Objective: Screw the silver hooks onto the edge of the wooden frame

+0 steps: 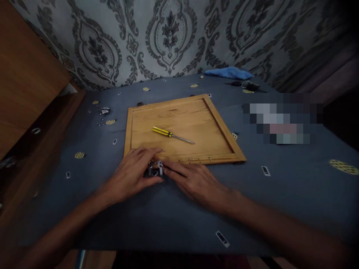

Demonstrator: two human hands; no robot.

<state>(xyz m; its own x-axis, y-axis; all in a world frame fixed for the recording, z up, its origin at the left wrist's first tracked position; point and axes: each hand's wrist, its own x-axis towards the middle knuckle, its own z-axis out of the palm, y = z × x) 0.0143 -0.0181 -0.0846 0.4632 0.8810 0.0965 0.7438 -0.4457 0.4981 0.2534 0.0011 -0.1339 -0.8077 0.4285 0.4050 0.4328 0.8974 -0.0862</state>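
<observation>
From the head camera, both hands meet at the near edge of a wooden panel (196, 119) that lies flat on the bench. Between them sits a small metal fitting (155, 169), touching the panel's front rim. The left hand (131, 172) has its fingers curled around the fitting, grasping it. The right hand (196, 183) lays its stretched fingers against the fitting's other side; the dim view does not show whether they grip it or only steady it.

A yellow-and-black screwdriver (168, 133) lies loose in the middle of the panel, apart from both hands. By that, the fitting looks to be at the placing stage, not yet fastened, with the tool untouched. A row of small dark dots, probably holes, runs along the panel's near rail.

The bench is covered by a dark blue cloth (280, 194) with round yellow motifs. Small metal parts (103, 111) lie scattered at the far left, and a blue rag (227, 72) lies at the back. Behind is grey damask wallpaper (168, 37), and a wooden cabinet (25, 74) stands at the left.
</observation>
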